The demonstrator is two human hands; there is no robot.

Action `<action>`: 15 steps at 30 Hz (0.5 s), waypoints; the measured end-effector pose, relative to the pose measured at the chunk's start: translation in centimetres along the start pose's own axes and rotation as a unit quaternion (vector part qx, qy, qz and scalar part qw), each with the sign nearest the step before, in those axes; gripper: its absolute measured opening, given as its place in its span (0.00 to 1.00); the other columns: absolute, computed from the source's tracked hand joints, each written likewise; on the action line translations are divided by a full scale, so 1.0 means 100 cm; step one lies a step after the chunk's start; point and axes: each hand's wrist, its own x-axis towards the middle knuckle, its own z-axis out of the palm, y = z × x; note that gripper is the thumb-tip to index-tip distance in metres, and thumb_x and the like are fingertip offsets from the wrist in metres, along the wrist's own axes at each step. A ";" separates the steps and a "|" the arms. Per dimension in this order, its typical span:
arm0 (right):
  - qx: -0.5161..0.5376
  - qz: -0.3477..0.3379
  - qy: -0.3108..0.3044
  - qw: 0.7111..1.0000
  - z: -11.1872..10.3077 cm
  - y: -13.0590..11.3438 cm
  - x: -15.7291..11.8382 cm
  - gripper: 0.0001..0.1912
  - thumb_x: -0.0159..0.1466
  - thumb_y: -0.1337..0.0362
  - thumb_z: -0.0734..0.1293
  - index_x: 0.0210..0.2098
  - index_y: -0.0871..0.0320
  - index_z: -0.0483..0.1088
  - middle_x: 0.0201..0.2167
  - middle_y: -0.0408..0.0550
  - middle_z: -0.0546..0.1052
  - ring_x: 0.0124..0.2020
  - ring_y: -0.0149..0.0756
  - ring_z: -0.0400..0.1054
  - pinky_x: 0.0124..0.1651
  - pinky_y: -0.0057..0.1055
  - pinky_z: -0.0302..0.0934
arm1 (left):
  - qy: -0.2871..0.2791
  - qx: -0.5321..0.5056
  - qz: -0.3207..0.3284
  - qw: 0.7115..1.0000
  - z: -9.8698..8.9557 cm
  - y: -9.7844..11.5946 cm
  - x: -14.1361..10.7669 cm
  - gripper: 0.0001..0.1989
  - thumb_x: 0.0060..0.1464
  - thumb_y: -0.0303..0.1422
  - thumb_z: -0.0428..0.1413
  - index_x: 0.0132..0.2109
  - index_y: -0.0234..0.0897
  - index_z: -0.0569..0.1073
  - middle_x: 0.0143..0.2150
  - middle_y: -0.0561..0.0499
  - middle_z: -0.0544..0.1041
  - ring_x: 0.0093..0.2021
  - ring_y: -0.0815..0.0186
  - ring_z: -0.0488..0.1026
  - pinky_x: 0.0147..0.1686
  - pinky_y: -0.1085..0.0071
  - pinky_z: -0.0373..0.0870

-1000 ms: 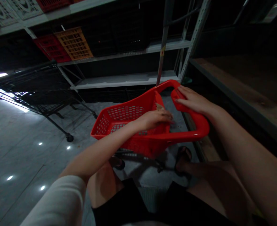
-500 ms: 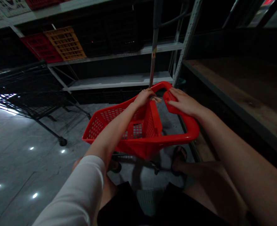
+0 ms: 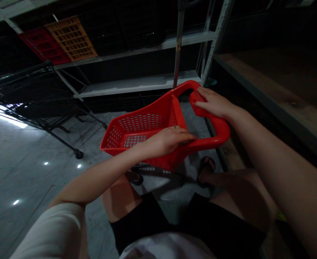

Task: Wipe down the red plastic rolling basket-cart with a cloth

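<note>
A red plastic shopping cart (image 3: 137,124) with perforated basket walls stands in front of my legs. My right hand (image 3: 215,102) is closed over the far part of its looped red handle (image 3: 223,131), thumb on the near side of the grip. My left hand (image 3: 173,139), a ring on one finger, reaches across the near rim of the basket. Its fingers are pressed together, curving down where the rim meets the handle. Whatever lies under those fingers is hidden. The visible inside of the basket shows only its bare grid.
At left stands a dark wire cart (image 3: 21,97) on casters. Behind is a metal rack (image 3: 137,84) with a red crate (image 3: 44,45) and a yellow crate (image 3: 72,37). A metal pole (image 3: 178,54) rises beside the handle. Along the right runs a wooden ledge (image 3: 269,90).
My left hand has moved from the far rim to the near rim. A pale, crumpled-looking bit showed at its fingertips earlier. My right hand keeps its hold on the handle.
</note>
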 end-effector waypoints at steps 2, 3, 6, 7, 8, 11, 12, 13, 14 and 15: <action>0.001 -0.001 -0.001 1.000 -0.001 -0.001 0.000 0.43 0.67 0.51 0.69 0.79 0.52 0.61 0.77 0.55 0.67 0.79 0.63 0.57 0.80 0.67 0.52 | 0.048 -0.029 -0.015 0.998 0.001 0.011 -0.001 0.23 0.73 0.22 0.46 0.67 0.36 0.75 0.61 0.45 0.83 0.61 0.63 0.81 0.66 0.65 0.75; 0.001 -0.003 -0.002 1.000 -0.001 -0.001 0.000 0.44 0.67 0.51 0.70 0.79 0.52 0.61 0.77 0.55 0.66 0.79 0.64 0.57 0.80 0.67 0.51 | 0.084 -0.039 -0.030 0.995 0.004 0.016 0.003 0.23 0.74 0.23 0.46 0.69 0.35 0.73 0.62 0.44 0.83 0.62 0.64 0.80 0.66 0.65 0.76; -0.001 -0.010 -0.005 1.000 -0.002 0.000 0.003 0.44 0.67 0.52 0.70 0.79 0.52 0.60 0.78 0.54 0.65 0.79 0.63 0.56 0.81 0.66 0.50 | 0.180 -0.034 -0.066 0.981 0.023 0.035 0.028 0.25 0.76 0.25 0.43 0.74 0.34 0.67 0.68 0.43 0.80 0.66 0.67 0.78 0.68 0.68 0.75; -0.004 -0.008 -0.007 1.000 -0.003 0.001 0.004 0.44 0.67 0.52 0.70 0.80 0.53 0.60 0.78 0.54 0.65 0.79 0.63 0.56 0.81 0.66 0.50 | 0.192 -0.018 -0.063 0.979 0.032 0.042 0.037 0.25 0.76 0.25 0.43 0.75 0.34 0.66 0.70 0.43 0.78 0.69 0.68 0.76 0.69 0.69 0.74; -0.008 -0.003 -0.012 1.000 -0.003 0.001 0.006 0.44 0.67 0.53 0.69 0.80 0.54 0.60 0.78 0.55 0.64 0.80 0.63 0.56 0.81 0.65 0.49 | 0.195 0.004 -0.054 0.979 0.042 0.048 0.045 0.25 0.77 0.25 0.43 0.75 0.34 0.66 0.72 0.44 0.76 0.71 0.68 0.74 0.71 0.70 0.72; -0.020 0.014 -0.025 0.999 -0.003 -0.001 0.008 0.44 0.68 0.52 0.68 0.80 0.57 0.59 0.79 0.57 0.63 0.80 0.63 0.54 0.82 0.63 0.49 | 0.196 0.091 -0.022 0.976 0.065 0.057 0.044 0.24 0.77 0.26 0.45 0.73 0.38 0.70 0.75 0.47 0.72 0.77 0.65 0.66 0.76 0.67 0.67; -0.022 0.017 -0.026 0.999 -0.003 -0.001 0.008 0.44 0.68 0.52 0.68 0.80 0.57 0.59 0.79 0.56 0.63 0.81 0.62 0.54 0.82 0.63 0.48 | 0.201 0.115 -0.020 0.973 0.070 0.055 0.034 0.24 0.77 0.26 0.45 0.73 0.40 0.71 0.76 0.48 0.71 0.78 0.64 0.65 0.77 0.65 0.66; -0.022 0.017 -0.026 0.999 -0.003 -0.002 0.008 0.44 0.68 0.52 0.67 0.80 0.56 0.59 0.79 0.55 0.63 0.81 0.62 0.53 0.83 0.63 0.48 | 0.210 0.133 -0.021 0.968 0.075 0.049 0.019 0.23 0.77 0.27 0.46 0.73 0.42 0.70 0.77 0.49 0.70 0.79 0.64 0.64 0.77 0.63 0.67; -0.022 0.017 -0.025 0.999 -0.003 -0.002 0.008 0.44 0.68 0.51 0.67 0.80 0.55 0.59 0.79 0.54 0.63 0.81 0.62 0.53 0.83 0.63 0.48 | 0.222 0.141 -0.025 0.964 0.078 0.040 0.001 0.23 0.78 0.28 0.46 0.74 0.43 0.69 0.77 0.48 0.70 0.78 0.64 0.65 0.76 0.63 0.69; -0.021 0.016 -0.025 0.999 -0.003 -0.003 0.008 0.43 0.68 0.50 0.67 0.80 0.54 0.59 0.79 0.52 0.64 0.81 0.62 0.52 0.83 0.63 0.47 | 0.244 0.145 -0.029 0.958 0.081 0.030 -0.020 0.23 0.78 0.29 0.48 0.75 0.44 0.68 0.77 0.47 0.71 0.77 0.64 0.68 0.74 0.64 0.72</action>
